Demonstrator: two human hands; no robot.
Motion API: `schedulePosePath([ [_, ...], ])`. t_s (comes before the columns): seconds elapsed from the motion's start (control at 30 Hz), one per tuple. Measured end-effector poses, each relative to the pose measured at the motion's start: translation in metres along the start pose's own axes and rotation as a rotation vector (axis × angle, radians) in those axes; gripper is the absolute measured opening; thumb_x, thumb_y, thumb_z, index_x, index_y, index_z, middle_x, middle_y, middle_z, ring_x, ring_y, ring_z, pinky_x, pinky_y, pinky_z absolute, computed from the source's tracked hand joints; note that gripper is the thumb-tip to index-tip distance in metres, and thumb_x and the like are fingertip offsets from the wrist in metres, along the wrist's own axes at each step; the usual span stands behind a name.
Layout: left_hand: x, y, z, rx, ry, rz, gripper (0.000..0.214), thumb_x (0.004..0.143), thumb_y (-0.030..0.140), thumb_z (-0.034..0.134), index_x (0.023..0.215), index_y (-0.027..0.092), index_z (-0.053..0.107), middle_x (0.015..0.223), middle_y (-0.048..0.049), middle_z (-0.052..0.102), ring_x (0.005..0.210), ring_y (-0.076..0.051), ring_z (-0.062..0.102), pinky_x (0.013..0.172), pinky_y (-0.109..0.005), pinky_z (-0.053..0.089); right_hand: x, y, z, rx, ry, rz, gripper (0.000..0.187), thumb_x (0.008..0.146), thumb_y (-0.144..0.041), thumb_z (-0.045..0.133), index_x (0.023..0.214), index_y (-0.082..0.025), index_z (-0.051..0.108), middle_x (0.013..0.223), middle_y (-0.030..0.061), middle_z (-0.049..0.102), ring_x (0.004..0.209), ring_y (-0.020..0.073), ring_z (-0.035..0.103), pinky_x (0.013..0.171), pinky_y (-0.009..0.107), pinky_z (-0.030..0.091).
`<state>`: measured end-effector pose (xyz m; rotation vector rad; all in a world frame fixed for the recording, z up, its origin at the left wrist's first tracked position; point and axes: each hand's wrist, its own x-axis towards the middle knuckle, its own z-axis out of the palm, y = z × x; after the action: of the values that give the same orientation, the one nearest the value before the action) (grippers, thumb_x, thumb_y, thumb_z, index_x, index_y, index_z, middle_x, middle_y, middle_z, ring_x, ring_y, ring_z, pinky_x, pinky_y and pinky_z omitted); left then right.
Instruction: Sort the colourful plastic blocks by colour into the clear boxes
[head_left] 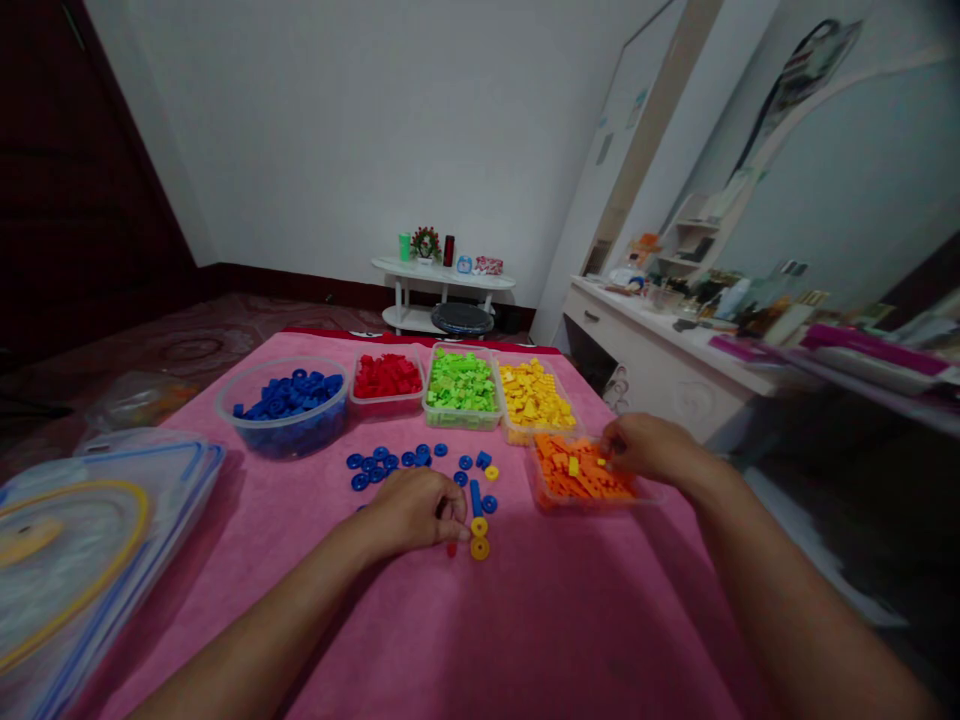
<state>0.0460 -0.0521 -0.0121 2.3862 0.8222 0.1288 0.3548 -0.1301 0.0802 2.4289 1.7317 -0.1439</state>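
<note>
My left hand [420, 510] rests low over the pink cloth with its fingers curled toward the thumb. A small red piece [451, 549] shows just under its fingertips; whether they grip it is unclear. Right beside it lie two yellow rings [479, 548] and a blue bar [475, 498]. Several blue wheel-like rings [381, 454] are spread on the cloth beyond this hand. My right hand [649, 447] is at the right rim of a clear box of orange plastic pieces [559, 470], fingers bent down and together. A yellow bit [602, 462] shows by its fingertips; their grip is partly hidden.
Along the back stand a round tub of blue pieces [292, 395] and boxes of red [387, 376], green [461, 385] and yellow pieces [534, 395]. Plastic zip bags [112, 500] lie at the left. A white dresser [660, 340] stands on the right.
</note>
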Motion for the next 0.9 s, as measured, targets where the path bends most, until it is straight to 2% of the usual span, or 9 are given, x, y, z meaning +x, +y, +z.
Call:
schedulePosePath([
  [0.13,0.000,0.000,0.002,0.007,0.011,0.001,0.014,0.067,0.039,0.072,0.073,0.027,0.069,0.064,0.0079,0.067,0.061,-0.010,0.059,0.053,-0.021,0.028,0.000,0.006,0.019,0.003,0.021,-0.001,0.018,0.068,-0.018,0.057,0.076,-0.023,0.072,0.078,0.0055,0.070,0.069,0.0166,0.061,0.055,0.024,0.032],
  [0.23,0.000,-0.001,0.002,0.019,0.012,0.001,0.015,0.067,0.041,0.071,0.073,0.027,0.069,0.064,0.0084,0.067,0.061,-0.009,0.059,0.052,-0.021,0.028,-0.001,0.007,0.023,0.043,0.063,-0.036,0.014,0.070,-0.022,0.054,0.070,-0.022,0.068,0.072,0.0040,0.068,0.064,0.0155,0.059,0.054,0.024,0.031],
  [0.43,0.001,0.001,0.000,0.018,0.005,-0.002,0.016,0.068,0.042,0.070,0.075,0.028,0.070,0.066,0.0086,0.068,0.062,-0.009,0.060,0.052,-0.020,0.028,-0.008,-0.003,0.018,0.227,0.297,-0.056,0.012,0.068,-0.024,0.052,0.065,-0.018,0.061,0.063,0.0029,0.063,0.059,0.0147,0.056,0.053,0.024,0.033],
  [0.5,0.001,0.001,-0.001,0.024,0.007,-0.002,0.016,0.068,0.042,0.070,0.075,0.028,0.070,0.065,0.0087,0.067,0.062,-0.009,0.060,0.052,-0.020,0.028,-0.011,-0.008,0.019,0.300,0.336,-0.108,0.011,0.068,-0.023,0.052,0.068,-0.017,0.060,0.062,0.0021,0.062,0.058,0.0140,0.055,0.054,0.023,0.035],
  [0.57,0.000,0.002,-0.001,0.027,0.011,-0.002,0.016,0.068,0.042,0.071,0.074,0.028,0.070,0.065,0.0090,0.067,0.061,-0.008,0.059,0.052,-0.020,0.028,-0.014,-0.013,0.021,0.337,0.332,-0.195,0.015,0.069,-0.023,0.051,0.079,-0.017,0.062,0.064,0.0006,0.062,0.057,0.0132,0.054,0.054,0.023,0.035],
  [0.67,-0.001,0.002,-0.001,0.022,0.010,-0.004,0.016,0.068,0.043,0.071,0.074,0.028,0.069,0.066,0.0093,0.068,0.062,-0.008,0.059,0.052,-0.020,0.028,-0.017,-0.017,0.027,0.309,0.250,-0.320,0.027,0.070,-0.022,0.053,0.095,-0.019,0.064,0.070,0.0001,0.063,0.059,0.0130,0.054,0.055,0.023,0.035],
  [0.77,-0.001,0.002,-0.001,0.022,0.012,-0.009,0.015,0.067,0.042,0.071,0.074,0.028,0.070,0.065,0.0094,0.068,0.062,-0.008,0.059,0.053,-0.020,0.028,-0.018,-0.020,0.033,0.226,0.173,-0.382,0.024,0.070,-0.020,0.054,0.090,-0.021,0.068,0.080,0.0023,0.066,0.067,0.0142,0.056,0.059,0.023,0.037],
  [0.9,-0.001,0.001,0.000,0.024,0.016,-0.004,0.013,0.067,0.040,0.071,0.073,0.028,0.070,0.064,0.0095,0.067,0.061,-0.008,0.059,0.053,-0.020,0.028,-0.021,-0.025,0.034,0.171,0.203,-0.380,0.024,0.070,-0.017,0.054,0.091,-0.021,0.067,0.087,0.0028,0.067,0.074,0.0146,0.057,0.064,0.023,0.036],
])
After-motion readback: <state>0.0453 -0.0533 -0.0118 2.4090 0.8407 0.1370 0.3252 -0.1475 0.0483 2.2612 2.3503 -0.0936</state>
